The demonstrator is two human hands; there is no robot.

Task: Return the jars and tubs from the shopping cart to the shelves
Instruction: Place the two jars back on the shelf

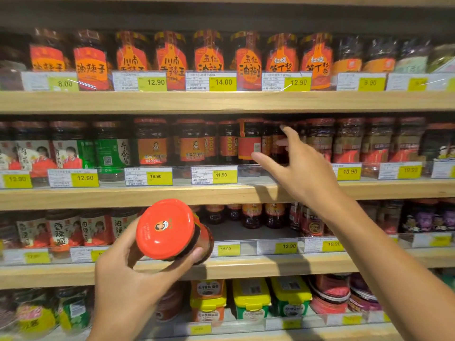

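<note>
Store aisle, 4 wooden shelves (221,193) in view, packed with sauce jars and yellow price tags. Left hand (138,286) is clamped around a red-lidded jar (170,230), held tilted in front of shelf 3, lid toward the camera. Right hand (302,168) reaches to shelf 2, fingers spread, empty, at or just off a jar row (248,141) above the 11.90 tag (214,175); can't tell if it's touching. Cart is not in view, so remaining count is unknown. My read: task is underway, this jar is not shelved yet, and its likely slot is the matching red-lid row.
</note>
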